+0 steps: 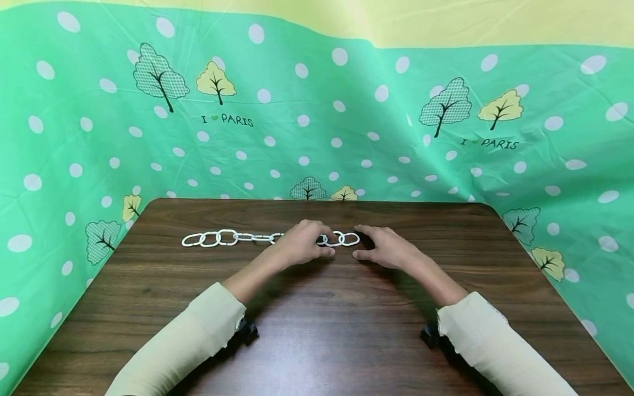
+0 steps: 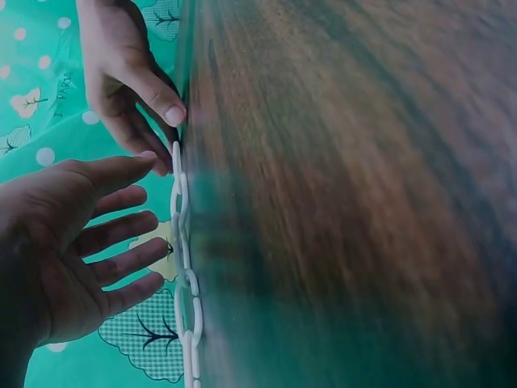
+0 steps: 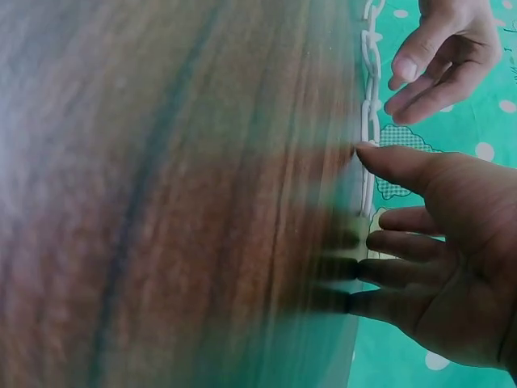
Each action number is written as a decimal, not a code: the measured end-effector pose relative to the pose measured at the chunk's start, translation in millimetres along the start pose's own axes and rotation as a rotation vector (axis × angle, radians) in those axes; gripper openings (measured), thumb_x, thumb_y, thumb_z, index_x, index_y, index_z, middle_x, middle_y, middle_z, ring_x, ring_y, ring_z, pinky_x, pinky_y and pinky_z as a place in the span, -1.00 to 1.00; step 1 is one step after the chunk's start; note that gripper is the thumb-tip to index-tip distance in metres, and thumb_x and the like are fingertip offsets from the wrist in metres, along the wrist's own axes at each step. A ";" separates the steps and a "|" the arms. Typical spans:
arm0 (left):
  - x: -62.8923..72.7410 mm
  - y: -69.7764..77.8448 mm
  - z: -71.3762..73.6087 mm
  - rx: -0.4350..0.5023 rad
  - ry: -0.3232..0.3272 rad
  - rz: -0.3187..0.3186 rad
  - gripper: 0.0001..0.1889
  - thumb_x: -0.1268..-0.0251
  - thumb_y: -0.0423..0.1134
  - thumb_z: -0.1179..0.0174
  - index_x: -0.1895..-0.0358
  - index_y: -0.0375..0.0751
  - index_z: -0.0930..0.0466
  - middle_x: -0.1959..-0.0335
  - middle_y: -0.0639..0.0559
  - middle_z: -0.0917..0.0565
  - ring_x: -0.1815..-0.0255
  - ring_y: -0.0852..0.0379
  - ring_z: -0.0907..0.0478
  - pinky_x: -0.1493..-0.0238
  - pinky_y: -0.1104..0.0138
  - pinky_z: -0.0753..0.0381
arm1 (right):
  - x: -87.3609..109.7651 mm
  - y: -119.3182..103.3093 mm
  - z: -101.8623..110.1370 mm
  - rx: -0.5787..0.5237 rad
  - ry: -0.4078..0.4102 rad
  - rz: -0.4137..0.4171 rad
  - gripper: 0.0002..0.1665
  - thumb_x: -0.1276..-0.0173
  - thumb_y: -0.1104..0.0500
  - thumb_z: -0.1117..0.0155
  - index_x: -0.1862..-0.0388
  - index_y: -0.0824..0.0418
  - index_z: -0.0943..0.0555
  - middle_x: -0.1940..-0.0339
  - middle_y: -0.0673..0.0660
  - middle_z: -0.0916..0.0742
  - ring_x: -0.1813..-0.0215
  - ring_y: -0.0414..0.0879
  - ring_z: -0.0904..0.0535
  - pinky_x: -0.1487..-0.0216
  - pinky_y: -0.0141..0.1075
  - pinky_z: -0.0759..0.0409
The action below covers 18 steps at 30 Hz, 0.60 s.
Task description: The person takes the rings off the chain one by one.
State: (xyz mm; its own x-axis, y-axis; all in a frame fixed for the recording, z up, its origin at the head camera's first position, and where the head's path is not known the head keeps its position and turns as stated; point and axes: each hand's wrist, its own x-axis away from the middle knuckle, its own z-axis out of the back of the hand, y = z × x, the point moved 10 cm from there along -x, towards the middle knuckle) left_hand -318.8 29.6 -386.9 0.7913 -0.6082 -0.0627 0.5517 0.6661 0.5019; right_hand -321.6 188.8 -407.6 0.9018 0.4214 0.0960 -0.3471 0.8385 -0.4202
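A white chain of several oval links [image 1: 228, 230] lies stretched sideways across the table, near its far edge. My left hand [image 1: 301, 243] hovers over the right half of the chain and hides some links. Its fingers are spread and relaxed in the left wrist view, apart from the chain [image 2: 194, 279]. Just past the chain's right end is my right hand [image 1: 388, 247], with thumb and fingers parted. In the right wrist view this hand [image 3: 456, 250] has extended fingers close to the end link; whether the thumb touches it I cannot tell. Neither hand grips anything.
The dark wood-grain table [image 1: 327, 341] spreads toward me from the chain. Behind it and at both sides hangs a green cloth [image 1: 307, 143] with white dots and printed trees. Dark devices are strapped at both sleeve cuffs.
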 end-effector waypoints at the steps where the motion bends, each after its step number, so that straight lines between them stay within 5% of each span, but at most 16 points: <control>1: -0.5 0.3 -0.9 -0.002 -0.001 -0.004 -0.67 -0.51 -0.13 -0.54 -0.22 -0.14 -0.86 -0.21 -0.09 -0.87 -0.35 -0.10 -0.76 -0.46 -0.03 -0.68 | -0.5 0.2 -0.8 0.008 -0.012 0.003 -0.11 -0.65 -0.05 -0.47 -0.73 0.36 -0.40 -0.64 0.44 -0.61 -0.67 0.35 -0.53 -0.62 0.29 -0.52; 18: -12.4 1.1 -11.3 -0.044 -0.010 0.013 -0.64 -0.49 -0.11 -0.55 -0.23 -0.17 -0.84 -0.24 -0.14 -0.85 -0.36 -0.19 -0.71 -0.50 -0.06 -0.64 | 1.0 -3.9 -0.5 0.095 -0.131 0.040 -0.15 -0.76 -0.09 -0.32 -0.79 0.31 -0.34 -0.66 0.53 -0.54 -0.69 0.43 -0.48 -0.64 0.30 -0.49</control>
State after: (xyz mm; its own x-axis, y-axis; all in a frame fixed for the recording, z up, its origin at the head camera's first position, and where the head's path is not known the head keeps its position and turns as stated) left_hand -325.1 42.8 -395.4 0.7962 -0.6031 -0.0477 0.5523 0.6924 0.4643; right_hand -319.2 185.7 -406.3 0.8475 0.4915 0.2003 -0.4104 0.8462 -0.3398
